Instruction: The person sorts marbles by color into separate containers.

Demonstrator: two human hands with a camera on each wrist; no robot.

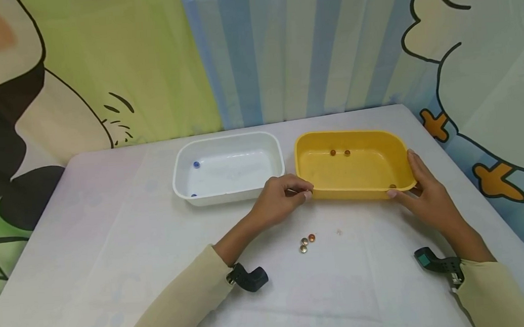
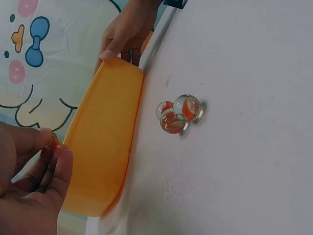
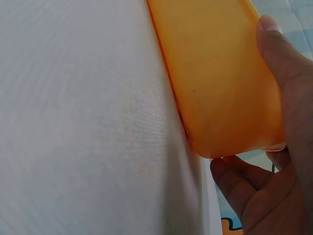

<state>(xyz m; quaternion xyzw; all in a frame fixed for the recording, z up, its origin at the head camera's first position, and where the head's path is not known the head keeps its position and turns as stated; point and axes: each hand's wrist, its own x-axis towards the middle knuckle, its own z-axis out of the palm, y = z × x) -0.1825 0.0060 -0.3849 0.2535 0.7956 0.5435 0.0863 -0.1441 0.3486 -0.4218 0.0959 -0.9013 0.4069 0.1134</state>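
Between thumb and fingers, my left hand pinches an orange marble beside the front left corner of the yellow tray. My right hand grips that tray's right end, thumb at the front rim and fingers around the outer side, as the right wrist view also shows. Inside the yellow tray lie a few orange-brown marbles. On the cloth in front of it, three clear marbles with orange swirls sit close together.
A white tray stands left of the yellow one, with two blue marbles in it. White cloth covers the table, and a printed cartoon curtain hangs behind. Each wrist wears a black camera strap.
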